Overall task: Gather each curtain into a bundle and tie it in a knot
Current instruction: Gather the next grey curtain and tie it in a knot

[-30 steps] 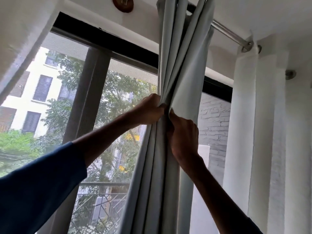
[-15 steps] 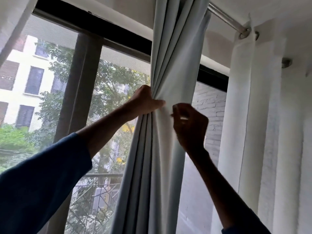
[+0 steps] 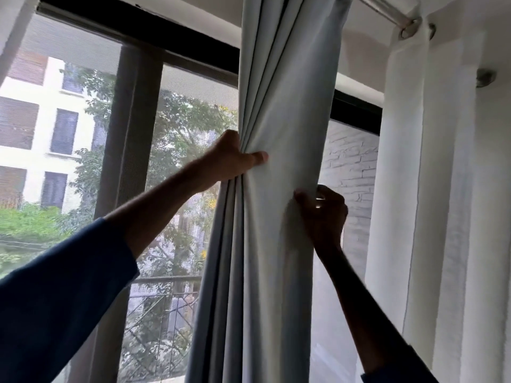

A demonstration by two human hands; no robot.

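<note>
1. Since half a second ago, the right hand [image 3: 322, 214] has moved away from the left hand [image 3: 235, 160], down and to the right, out to the grey curtain's right edge. The left hand has kept its place on the folds.
2. The grey curtain [image 3: 284, 100] hangs in the middle of the view, in front of the window. Its long axis runs up and down, from the top edge of the picture to the bottom, and drifts a little leftward lower down. Its pleats draw together at the left hand and spread out again below it.
3. The left hand grips the gathered pleats on the curtain's left side. Its fingers wrap behind the cloth and its thumb lies across the front, pointing right.
4. The right hand, lower down, curls its fingers round the curtain's right edge, with the thumb on the front. A broad, smooth panel of cloth stretches between the two hands.
5. Both arms reach upward, and the left one wears a dark blue sleeve [image 3: 60, 299].
6. Just right of the grey curtain, a white curtain [image 3: 414, 189] hangs from a metal rod [image 3: 383, 9].
7. Behind them is a dark window frame [image 3: 132, 26]. Through the glass are a leafy tree [image 3: 182, 128], a pale building [image 3: 30, 150], a balcony railing [image 3: 166, 280] and a white brick wall [image 3: 351, 167].
</note>
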